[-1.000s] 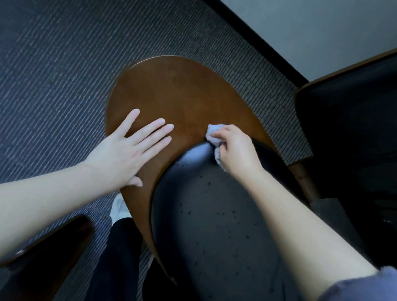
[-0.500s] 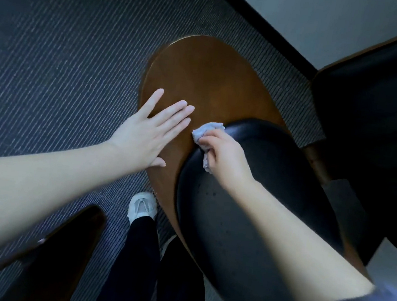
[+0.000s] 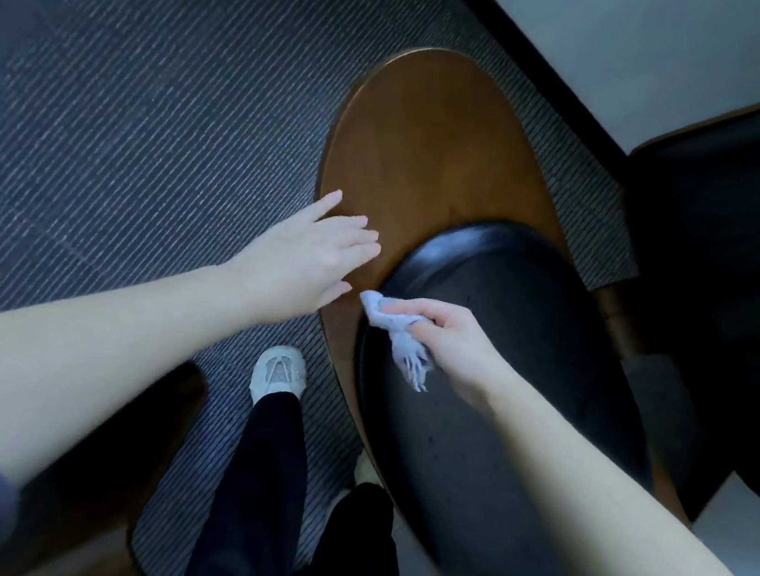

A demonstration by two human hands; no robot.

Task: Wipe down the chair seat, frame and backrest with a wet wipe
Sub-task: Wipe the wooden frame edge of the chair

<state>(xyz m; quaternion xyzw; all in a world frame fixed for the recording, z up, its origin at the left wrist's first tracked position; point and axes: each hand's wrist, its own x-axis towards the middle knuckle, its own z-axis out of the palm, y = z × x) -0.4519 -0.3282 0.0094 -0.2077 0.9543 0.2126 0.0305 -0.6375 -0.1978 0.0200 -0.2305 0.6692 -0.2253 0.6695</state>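
A right hand [image 3: 455,342] grips a crumpled wipe [image 3: 391,320] at the edge of the black cushion [image 3: 525,377]; beside it, the left hand [image 3: 308,255], fingers straight, apparently rests on the chair's wooden back [image 3: 433,150].

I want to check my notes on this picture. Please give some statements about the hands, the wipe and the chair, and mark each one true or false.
1. The right hand grips the wipe. True.
2. The left hand holds a second wipe. False: it holds nothing; its straight fingers lie over the brown wood.
3. The wipe is at the edge of the black pad. True.
4. The floor is bare tile. False: it is striped carpet.
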